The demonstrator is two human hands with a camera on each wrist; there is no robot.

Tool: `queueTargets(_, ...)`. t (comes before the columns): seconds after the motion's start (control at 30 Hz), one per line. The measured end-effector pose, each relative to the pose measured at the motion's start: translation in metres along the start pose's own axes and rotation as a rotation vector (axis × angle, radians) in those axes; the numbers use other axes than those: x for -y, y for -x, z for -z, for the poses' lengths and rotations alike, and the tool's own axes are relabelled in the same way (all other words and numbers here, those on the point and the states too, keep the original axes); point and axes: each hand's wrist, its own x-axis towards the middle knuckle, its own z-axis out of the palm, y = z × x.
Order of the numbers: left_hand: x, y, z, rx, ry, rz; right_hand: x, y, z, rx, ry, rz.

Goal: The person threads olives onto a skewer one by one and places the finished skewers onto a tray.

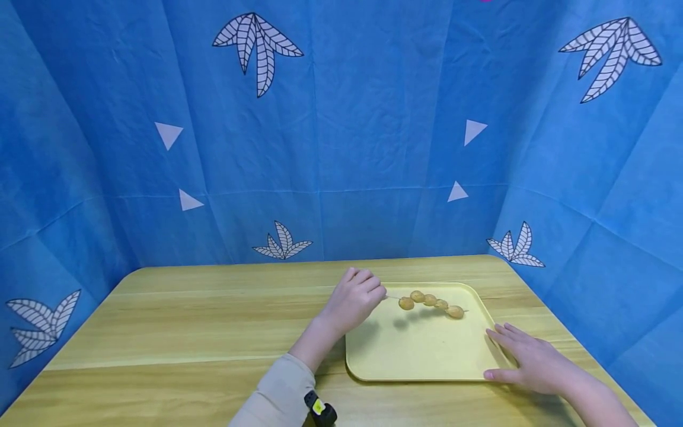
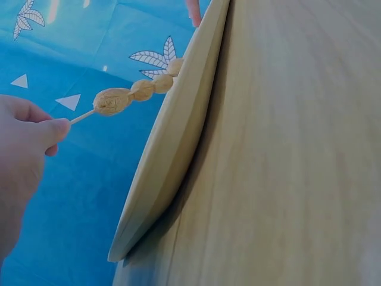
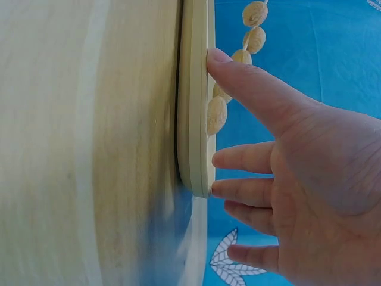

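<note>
My left hand pinches the thin stick of a skewer between thumb and fingers, at the tray's left side. Several round, golden-brown, ball-like pieces are threaded along the stick, which points rightward. The near pieces are raised over the pale yellow tray and cast a shadow on it; whether the far tip touches the tray I cannot tell. At the tray's right edge, my right hand has its fingers spread and straight. In the right wrist view, its thumb and fingertips lie against or right beside the tray's rim.
The tray lies on a wood-grain table, right of the middle. Behind and on both sides hangs a blue cloth with white leaf and triangle prints. A black device is near my left sleeve.
</note>
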Motion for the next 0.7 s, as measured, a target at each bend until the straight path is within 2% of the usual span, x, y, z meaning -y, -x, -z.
queueTargets(0.23,-0.0008,0.0011,0.0021,0.063,0.072,0.019,-0.0007,0.0003,-0.0011,-0.006,-0.009,0.006)
queueTargets(0.5,0.0018,0.0046,0.0028,0.095,0.231,0.091,-0.0015,0.0006,-0.0040,-0.035,0.005,0.015)
queueTargets(0.7,0.0043,0.0063,0.0026,0.094,0.244,0.100,-0.0012,0.0005,-0.0035,-0.037,0.004,0.012)
